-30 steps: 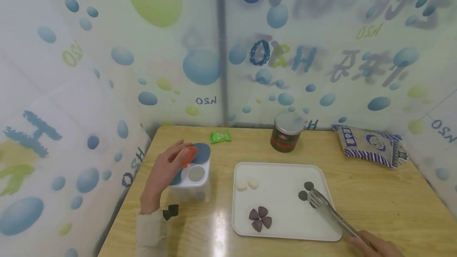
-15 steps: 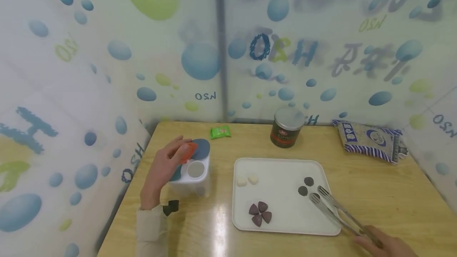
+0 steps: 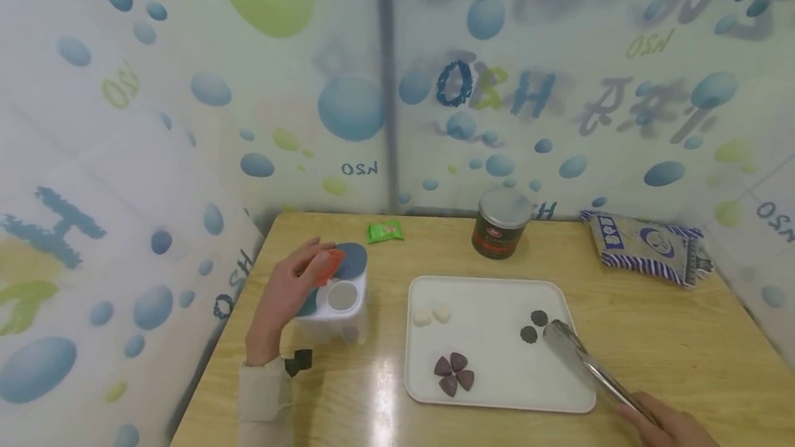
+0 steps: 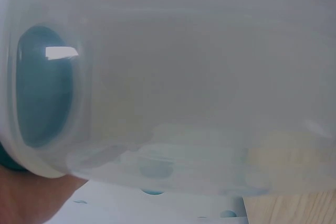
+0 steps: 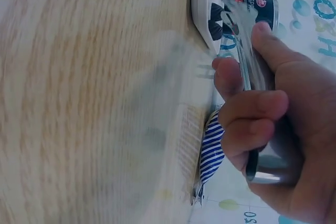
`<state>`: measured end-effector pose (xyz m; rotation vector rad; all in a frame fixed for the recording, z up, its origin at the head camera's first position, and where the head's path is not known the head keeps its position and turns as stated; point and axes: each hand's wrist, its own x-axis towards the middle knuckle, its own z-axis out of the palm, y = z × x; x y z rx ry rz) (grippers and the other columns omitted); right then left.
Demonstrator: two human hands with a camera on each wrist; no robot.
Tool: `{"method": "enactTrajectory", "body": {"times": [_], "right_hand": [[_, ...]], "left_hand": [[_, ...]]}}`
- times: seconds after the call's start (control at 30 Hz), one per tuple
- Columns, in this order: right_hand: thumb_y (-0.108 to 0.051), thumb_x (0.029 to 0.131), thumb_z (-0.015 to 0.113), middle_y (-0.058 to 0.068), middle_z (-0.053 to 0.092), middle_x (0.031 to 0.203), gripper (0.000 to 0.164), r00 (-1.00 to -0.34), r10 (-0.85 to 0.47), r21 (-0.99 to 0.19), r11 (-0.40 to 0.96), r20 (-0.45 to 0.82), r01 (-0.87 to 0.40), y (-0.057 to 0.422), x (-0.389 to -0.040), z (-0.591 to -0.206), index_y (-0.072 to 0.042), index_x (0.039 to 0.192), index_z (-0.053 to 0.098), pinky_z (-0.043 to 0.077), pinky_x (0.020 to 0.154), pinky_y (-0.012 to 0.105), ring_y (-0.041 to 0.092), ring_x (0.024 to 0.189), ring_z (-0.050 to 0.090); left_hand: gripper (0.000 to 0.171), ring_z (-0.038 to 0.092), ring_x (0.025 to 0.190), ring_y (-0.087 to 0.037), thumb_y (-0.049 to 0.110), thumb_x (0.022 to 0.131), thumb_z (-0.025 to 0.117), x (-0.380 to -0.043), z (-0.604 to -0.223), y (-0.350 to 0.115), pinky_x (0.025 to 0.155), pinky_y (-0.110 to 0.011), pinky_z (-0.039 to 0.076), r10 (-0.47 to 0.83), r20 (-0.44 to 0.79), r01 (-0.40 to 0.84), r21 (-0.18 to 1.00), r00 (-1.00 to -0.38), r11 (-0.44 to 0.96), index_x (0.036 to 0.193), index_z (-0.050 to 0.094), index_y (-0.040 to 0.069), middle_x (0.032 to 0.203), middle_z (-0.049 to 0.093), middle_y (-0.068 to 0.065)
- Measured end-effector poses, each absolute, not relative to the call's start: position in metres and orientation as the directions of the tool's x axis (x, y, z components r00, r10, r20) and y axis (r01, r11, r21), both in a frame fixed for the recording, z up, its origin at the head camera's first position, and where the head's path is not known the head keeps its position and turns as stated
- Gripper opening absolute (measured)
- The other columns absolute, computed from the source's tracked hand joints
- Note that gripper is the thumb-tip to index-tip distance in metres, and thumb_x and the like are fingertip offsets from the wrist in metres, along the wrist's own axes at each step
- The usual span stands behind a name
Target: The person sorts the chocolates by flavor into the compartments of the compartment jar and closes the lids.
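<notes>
My left hand (image 3: pixel 288 295) reaches over a white, clear-sided container (image 3: pixel 332 330) and pinches its orange lid (image 3: pixel 329 267). Blue lids (image 3: pixel 352 259) cover other openings beside it, and one round opening is uncovered. The left wrist view is mostly the container's translucent wall (image 4: pixel 184 87). My right hand (image 3: pixel 667 423) grips metal tongs (image 3: pixel 599 371), fingers curled round the handle in the right wrist view. Their arms look close together, with the tips over the right side of a white tray (image 3: pixel 497 381). Two dark scalloped pieces (image 3: pixel 534 326) lie beside the tips; what is under them is hidden.
The tray also bears two pale pieces (image 3: pixel 431 314) and several dark purple pieces (image 3: pixel 455 373). Behind it stand a coffee tin (image 3: pixel 502 223), a green packet (image 3: pixel 385 231) and a striped bag (image 3: pixel 649 247). Patterned walls close in the table (image 3: pixel 671 343).
The tongs' arms spread half a second ago, showing a third dark piece near the tips, and have come together again at the tray's right side. The left hand stays on the orange lid.
</notes>
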<state>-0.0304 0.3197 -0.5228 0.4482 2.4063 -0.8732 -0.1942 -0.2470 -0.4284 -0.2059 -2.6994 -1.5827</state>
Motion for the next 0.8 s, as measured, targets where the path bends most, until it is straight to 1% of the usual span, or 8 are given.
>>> {"method": "enactTrajectory", "body": {"times": [0.1, 0.27, 0.37, 0.47, 0.53, 0.6, 0.7, 0.8], "right_hand": [[-0.065, 0.094, 0.051, -0.001, 0.051, 0.071, 0.064, -0.788, 0.136, -0.455, 0.752, -0.6, 0.476, 0.321, -0.031, -0.523, -0.008, 0.123, 0.06, 0.04, 0.055, 0.03, 0.016, 0.067, 0.052], [-0.067, 0.093, 0.051, -0.001, 0.051, 0.071, 0.069, -0.787, 0.14, -0.402, 0.798, -0.6, 0.449, 0.323, -0.03, -0.523, -0.006, 0.124, 0.06, 0.04, 0.058, 0.032, 0.016, 0.071, 0.053], [-0.064, 0.096, 0.05, -0.002, 0.052, 0.07, 0.063, -0.8, 0.123, -0.424, 0.795, -0.587, 0.434, 0.323, -0.029, -0.524, -0.008, 0.12, 0.063, 0.04, 0.056, 0.031, 0.016, 0.068, 0.053], [-0.059, 0.099, 0.047, -0.002, 0.053, 0.067, 0.052, -0.815, 0.098, -0.463, 0.782, -0.571, 0.418, 0.321, -0.028, -0.524, -0.012, 0.115, 0.065, 0.04, 0.053, 0.028, 0.014, 0.062, 0.051], [-0.058, 0.1, 0.045, -0.002, 0.052, 0.066, 0.051, -0.821, 0.085, -0.476, 0.78, -0.564, 0.407, 0.319, -0.028, -0.522, -0.013, 0.114, 0.065, 0.039, 0.051, 0.028, 0.014, 0.059, 0.05], [-0.06, 0.1, 0.045, -0.002, 0.052, 0.066, 0.055, -0.816, 0.094, -0.48, 0.768, -0.57, 0.424, 0.318, -0.029, -0.52, -0.012, 0.119, 0.064, 0.039, 0.05, 0.028, 0.014, 0.058, 0.049], [-0.062, 0.099, 0.045, -0.001, 0.053, 0.07, 0.064, -0.816, 0.103, -0.478, 0.766, -0.569, 0.43, 0.318, -0.034, -0.514, -0.007, 0.127, 0.059, 0.039, 0.052, 0.029, 0.015, 0.061, 0.05], [-0.063, 0.099, 0.042, -0.001, 0.054, 0.074, 0.066, -0.823, 0.101, -0.463, 0.785, -0.559, 0.411, 0.317, -0.04, -0.51, -0.005, 0.129, 0.055, 0.039, 0.055, 0.029, 0.016, 0.064, 0.05]], "left_hand": [[0.045, 0.031, 0.15, -0.029, 0.049, 0.101, 0.053, -0.194, -0.428, -0.247, 0.116, -0.063, 0.03, 0.113, 0.072, 0.118, 0.869, -0.991, 0.48, 0.138, 0.061, 0.024, 0.159, 0.04, -0.003], [0.045, 0.031, 0.151, -0.028, 0.049, 0.101, 0.053, -0.193, -0.428, -0.248, 0.116, -0.063, 0.029, 0.108, 0.067, 0.111, 0.869, -0.992, 0.482, 0.138, 0.061, 0.025, 0.159, 0.04, -0.002], [0.045, 0.03, 0.151, -0.028, 0.05, 0.101, 0.053, -0.193, -0.428, -0.248, 0.116, -0.064, 0.028, 0.105, 0.061, 0.105, 0.868, -0.993, 0.486, 0.138, 0.061, 0.025, 0.159, 0.04, -0.003], [0.046, 0.031, 0.15, -0.028, 0.05, 0.101, 0.053, -0.193, -0.427, -0.247, 0.116, -0.063, 0.029, 0.105, 0.061, 0.105, 0.866, -0.993, 0.488, 0.138, 0.061, 0.024, 0.159, 0.04, -0.003], [0.046, 0.031, 0.15, -0.029, 0.05, 0.101, 0.053, -0.193, -0.427, -0.247, 0.116, -0.063, 0.03, 0.108, 0.062, 0.107, 0.865, -0.992, 0.49, 0.138, 0.061, 0.024, 0.159, 0.039, -0.003], [0.045, 0.032, 0.15, -0.029, 0.049, 0.101, 0.053, -0.193, -0.427, -0.248, 0.115, -0.062, 0.031, 0.109, 0.065, 0.111, 0.865, -0.992, 0.49, 0.138, 0.061, 0.024, 0.159, 0.039, -0.003], [0.045, 0.032, 0.15, -0.029, 0.049, 0.101, 0.053, -0.195, -0.427, -0.249, 0.115, -0.062, 0.031, 0.108, 0.068, 0.113, 0.865, -0.992, 0.488, 0.137, 0.061, 0.024, 0.159, 0.039, -0.003], [0.044, 0.032, 0.15, -0.028, 0.049, 0.101, 0.054, -0.197, -0.427, -0.249, 0.115, -0.062, 0.032, 0.104, 0.075, 0.116, 0.867, -0.992, 0.485, 0.136, 0.062, 0.025, 0.158, 0.04, -0.002]]}}
